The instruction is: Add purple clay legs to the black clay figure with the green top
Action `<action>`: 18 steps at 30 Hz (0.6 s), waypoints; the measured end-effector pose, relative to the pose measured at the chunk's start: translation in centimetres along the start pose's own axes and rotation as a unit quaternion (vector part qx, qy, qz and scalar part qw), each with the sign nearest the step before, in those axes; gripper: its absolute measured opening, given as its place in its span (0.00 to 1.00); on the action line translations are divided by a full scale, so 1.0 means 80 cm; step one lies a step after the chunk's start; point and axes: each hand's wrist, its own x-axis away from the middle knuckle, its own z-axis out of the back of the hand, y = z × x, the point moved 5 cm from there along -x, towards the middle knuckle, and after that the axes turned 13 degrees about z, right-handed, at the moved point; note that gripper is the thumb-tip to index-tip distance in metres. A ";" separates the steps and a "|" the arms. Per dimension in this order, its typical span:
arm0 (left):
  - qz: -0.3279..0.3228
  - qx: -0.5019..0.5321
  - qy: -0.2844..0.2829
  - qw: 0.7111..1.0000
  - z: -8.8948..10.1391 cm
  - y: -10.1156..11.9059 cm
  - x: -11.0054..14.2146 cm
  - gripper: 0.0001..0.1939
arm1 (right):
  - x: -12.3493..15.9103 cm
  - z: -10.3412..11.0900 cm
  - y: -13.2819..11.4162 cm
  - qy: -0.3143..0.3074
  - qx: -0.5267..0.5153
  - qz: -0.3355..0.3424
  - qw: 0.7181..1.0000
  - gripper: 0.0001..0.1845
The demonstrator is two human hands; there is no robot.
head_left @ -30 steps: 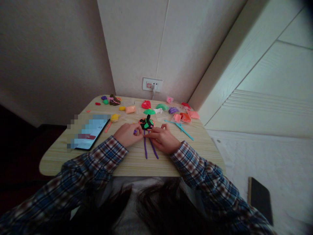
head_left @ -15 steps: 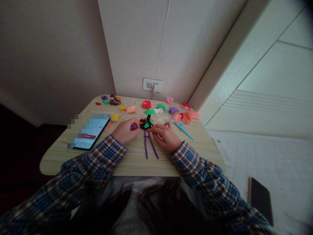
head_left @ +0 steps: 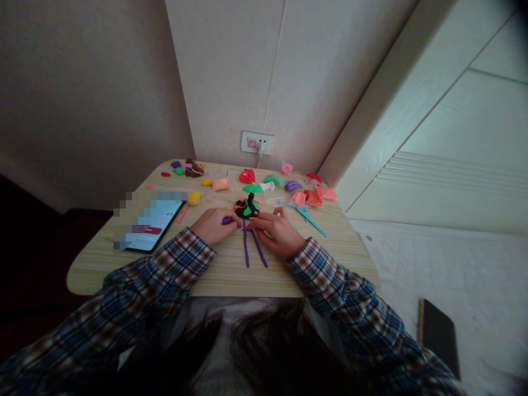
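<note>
My left hand (head_left: 214, 225) is closed around a lump of purple modelling clay (head_left: 226, 220), left of two long purple clay strips (head_left: 247, 250). The strips lie side by side on the table, spreading slightly toward me, with a short crosspiece between them near the top. My right hand (head_left: 278, 231) has its fingertips pinched at the upper part of the strips; they hide what lies between them. Just beyond the fingers stands a clay model (head_left: 247, 208): a black base with green and orange patches, a black trunk and a green top.
A phone (head_left: 154, 228) lies on the left of the wooden table (head_left: 214, 278). Bagged clay pieces, such as red clay (head_left: 247, 176) and purple clay (head_left: 293, 186), line the back. Turquoise modelling tools (head_left: 307, 215) are at the right. A brown clay piece (head_left: 193, 168) sits at the back left.
Both hands have shifted slightly toward me, from beside the model's base to the top of the purple strips. My left fingertips have come closer to my right ones.
</note>
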 end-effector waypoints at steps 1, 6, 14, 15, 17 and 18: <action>-0.001 0.000 -0.004 1.000 0.000 0.001 0.000 0.13 | 0.000 0.000 0.000 -0.002 0.000 0.001 1.000 0.15; 0.006 -0.006 -0.017 1.000 -0.004 0.004 0.002 0.11 | 0.000 -0.002 -0.001 -0.013 0.004 0.001 1.000 0.15; -0.001 0.017 0.004 1.000 0.001 0.003 0.000 0.12 | -0.001 -0.006 -0.002 -0.044 0.006 0.003 0.999 0.17; 0.004 0.031 0.009 0.999 0.004 0.002 0.000 0.12 | -0.001 -0.006 -0.002 -0.046 0.006 0.003 0.999 0.17; 0.009 0.063 0.021 0.998 0.011 0.000 -0.002 0.14 | -0.001 -0.006 -0.002 -0.043 0.006 0.003 0.999 0.16; 0.011 0.077 0.027 0.997 0.013 0.000 -0.002 0.14 | 0.000 -0.006 -0.001 -0.039 0.006 0.002 0.999 0.16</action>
